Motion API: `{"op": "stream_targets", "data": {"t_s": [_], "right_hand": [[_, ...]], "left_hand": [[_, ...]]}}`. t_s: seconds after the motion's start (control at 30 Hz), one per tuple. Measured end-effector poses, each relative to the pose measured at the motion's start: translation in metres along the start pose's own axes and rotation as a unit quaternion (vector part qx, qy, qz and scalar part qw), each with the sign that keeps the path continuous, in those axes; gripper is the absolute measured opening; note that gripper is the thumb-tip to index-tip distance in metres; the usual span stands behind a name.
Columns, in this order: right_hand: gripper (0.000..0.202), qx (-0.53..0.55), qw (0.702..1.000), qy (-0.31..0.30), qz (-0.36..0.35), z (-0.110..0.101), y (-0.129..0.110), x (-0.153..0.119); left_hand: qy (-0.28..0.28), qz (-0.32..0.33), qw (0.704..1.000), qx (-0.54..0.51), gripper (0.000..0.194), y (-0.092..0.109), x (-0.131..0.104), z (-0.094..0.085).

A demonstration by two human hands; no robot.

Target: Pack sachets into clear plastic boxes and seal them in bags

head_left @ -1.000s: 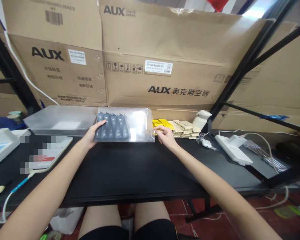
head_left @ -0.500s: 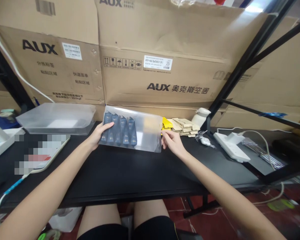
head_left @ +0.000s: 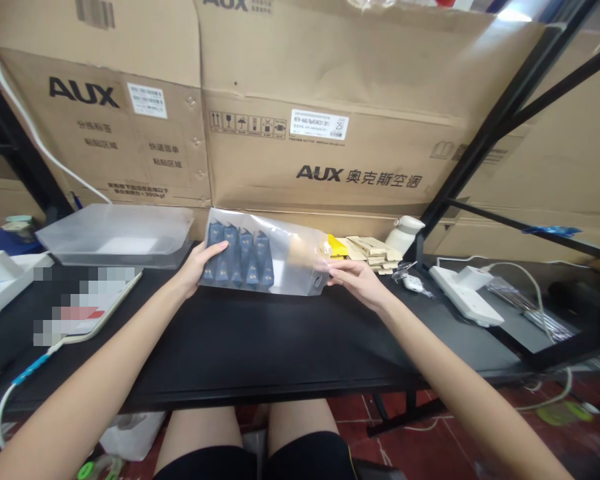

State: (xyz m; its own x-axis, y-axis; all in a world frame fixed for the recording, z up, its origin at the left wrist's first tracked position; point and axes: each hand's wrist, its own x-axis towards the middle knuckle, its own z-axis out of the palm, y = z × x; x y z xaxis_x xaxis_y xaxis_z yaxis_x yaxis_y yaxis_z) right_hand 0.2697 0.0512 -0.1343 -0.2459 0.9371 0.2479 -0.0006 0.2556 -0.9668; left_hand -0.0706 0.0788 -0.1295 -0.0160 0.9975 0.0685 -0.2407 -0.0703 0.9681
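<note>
A translucent frosted plastic bag (head_left: 293,257) is held up lengthwise between my two hands, above the black tabletop. Inside its left half several dark blue packets (head_left: 237,257) stand in a row. My left hand (head_left: 200,263) grips the bag's left end, thumb across the front and the other fingers hidden behind. At the right end, my right hand (head_left: 357,280) pinches the bag's edge between thumb and fingers. Behind that end lie yellow packets (head_left: 337,246) and a stack of flat beige cardboard pieces (head_left: 373,252).
A translucent plastic tray (head_left: 115,233) and a phone (head_left: 100,307) on a cable lie left. To the right are a white bottle (head_left: 405,235), a small white case (head_left: 416,285) and a power strip (head_left: 467,300). Large cardboard sheets (head_left: 250,160) stand behind the black table (head_left: 260,353).
My right hand has moved slightly right and pulled the bag's right end, which is now narrower and creased. My left hand keeps its hold on the other end.
</note>
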Motion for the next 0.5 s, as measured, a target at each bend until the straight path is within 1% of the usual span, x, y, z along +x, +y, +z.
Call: {"op": "stream_targets", "data": {"t_s": [0.07,0.17,0.23,0.3,0.4,0.47,0.5], "right_hand": [[0.021,-0.016,1.0,-0.015,0.016,-0.005,0.0,0.0],[0.032,-0.04,0.998,-0.018,0.042,-0.01,0.002,-0.001],[0.04,-0.039,0.996,-0.047,0.058,-0.008,0.001,-0.002],[0.048,-0.027,0.992,-0.103,0.072,-0.001,-0.002,-0.004],[0.063,-0.034,0.98,-0.178,0.078,0.018,-0.011,-0.005],[0.068,-0.067,0.975,-0.201,0.07,0.031,-0.017,-0.002],[0.066,-0.098,0.972,-0.203,0.064,0.037,-0.02,0.0]], "left_hand": [[-0.011,-0.011,1.0,0.005,0.033,0.001,-0.001,0.0],[-0.027,-0.014,1.0,0.007,0.034,0.0,-0.003,-0.001],[-0.038,-0.011,0.999,0.011,0.034,-0.002,-0.003,-0.001],[-0.053,-0.009,0.998,0.013,0.034,-0.004,-0.004,0.0],[-0.081,-0.026,0.996,0.011,0.034,-0.008,-0.008,0.005],[-0.09,-0.04,0.995,0.005,0.034,-0.009,-0.012,0.01],[-0.089,-0.044,0.995,-0.002,0.034,-0.009,-0.013,0.012]]}}
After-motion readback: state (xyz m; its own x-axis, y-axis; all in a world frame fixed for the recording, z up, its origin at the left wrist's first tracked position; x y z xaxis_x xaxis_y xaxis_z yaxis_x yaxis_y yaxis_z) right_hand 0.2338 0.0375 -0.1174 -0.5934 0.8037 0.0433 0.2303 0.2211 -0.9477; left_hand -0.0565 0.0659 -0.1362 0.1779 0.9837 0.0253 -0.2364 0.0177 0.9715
